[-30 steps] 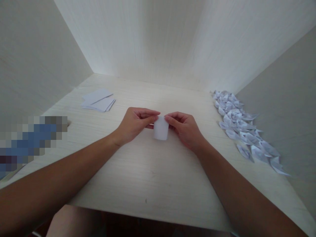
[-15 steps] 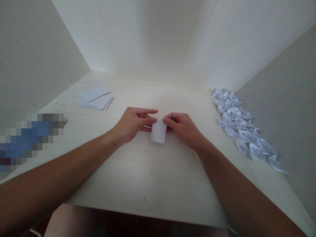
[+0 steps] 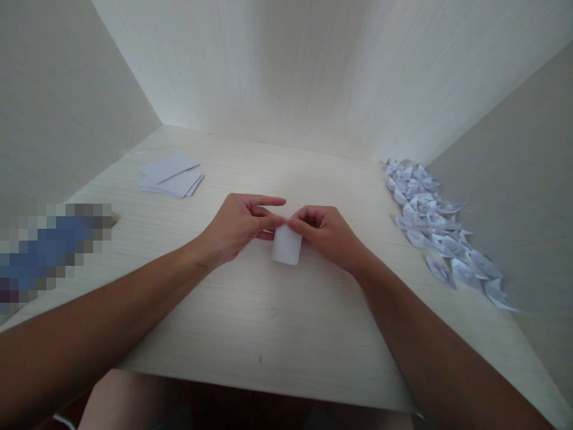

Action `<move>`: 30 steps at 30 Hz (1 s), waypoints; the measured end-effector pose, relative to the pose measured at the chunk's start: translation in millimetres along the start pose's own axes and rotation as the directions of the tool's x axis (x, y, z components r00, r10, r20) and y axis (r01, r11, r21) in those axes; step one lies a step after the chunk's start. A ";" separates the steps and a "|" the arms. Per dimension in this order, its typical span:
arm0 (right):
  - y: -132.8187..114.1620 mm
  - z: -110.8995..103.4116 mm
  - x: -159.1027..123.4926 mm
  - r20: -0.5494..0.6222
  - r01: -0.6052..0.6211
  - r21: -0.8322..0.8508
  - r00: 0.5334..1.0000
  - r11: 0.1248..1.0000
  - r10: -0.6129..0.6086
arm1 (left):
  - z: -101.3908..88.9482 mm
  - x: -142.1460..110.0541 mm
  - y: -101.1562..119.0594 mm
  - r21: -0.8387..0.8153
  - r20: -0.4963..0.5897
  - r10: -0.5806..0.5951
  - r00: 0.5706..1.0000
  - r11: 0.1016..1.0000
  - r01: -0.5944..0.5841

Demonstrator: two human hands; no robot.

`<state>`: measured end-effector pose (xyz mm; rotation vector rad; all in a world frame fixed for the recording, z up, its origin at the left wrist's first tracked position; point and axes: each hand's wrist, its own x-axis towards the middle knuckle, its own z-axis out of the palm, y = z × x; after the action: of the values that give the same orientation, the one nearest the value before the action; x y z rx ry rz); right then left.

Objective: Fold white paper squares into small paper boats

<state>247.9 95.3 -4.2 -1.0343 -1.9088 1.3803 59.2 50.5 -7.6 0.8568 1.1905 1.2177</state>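
A small white piece of paper hangs from my fingertips above the middle of the table. My left hand pinches its top left edge between thumb and fingers, with the index finger stretched out over it. At the top edge, close to the left thumb, my right hand pinches the same paper. The two thumbs are almost touching. What the fingers behind the paper do is hidden.
Flat white paper sheets lie in a loose stack at the back left. Many folded paper pieces are heaped along the right wall. A blurred-out blue object lies at the left. Walls enclose the pale table at back and sides.
My right thumb and fingers have slid left along the paper's top edge, closer to my left thumb. The paper's upper edge now slopes down to the right. My left hand has hardly moved.
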 end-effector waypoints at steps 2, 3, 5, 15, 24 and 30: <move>-0.6 0.9 -0.6 -0.006 0.006 -0.031 1.000 0.999 -0.006 | -0.7 0.8 -0.6 -0.007 -0.007 -0.012 1.000 1.000 0.012; -0.7 1.5 -0.7 -0.020 0.008 -0.050 1.000 0.999 -0.009 | -1.0 1.4 -1.4 -0.013 -0.009 -0.023 1.000 1.000 0.023; -0.4 2.7 -0.9 -0.048 0.014 -0.082 0.999 0.996 -0.018 | -1.8 2.4 -2.5 -0.016 -0.013 -0.049 0.999 0.999 0.049; -1.5 3.7 -1.3 -0.003 0.026 -0.066 1.000 0.997 -0.026 | -6.0 2.6 6.1 0.090 -0.008 -0.079 0.997 0.993 0.079; 3.2 5.9 1.0 -0.041 0.009 -0.049 0.999 0.999 -0.011 | -1.6 -2.9 14.7 0.152 0.008 -0.176 0.984 0.973 0.173; 0.6 6.4 -1.2 0.095 0.022 -0.038 0.995 0.999 -0.019 | 1.6 -9.1 15.1 0.167 0.037 -0.214 0.976 0.965 0.205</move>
<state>243.6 91.1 -6.8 -0.9806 -2.0161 1.4089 57.8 44.7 9.1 0.8546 1.3130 0.9301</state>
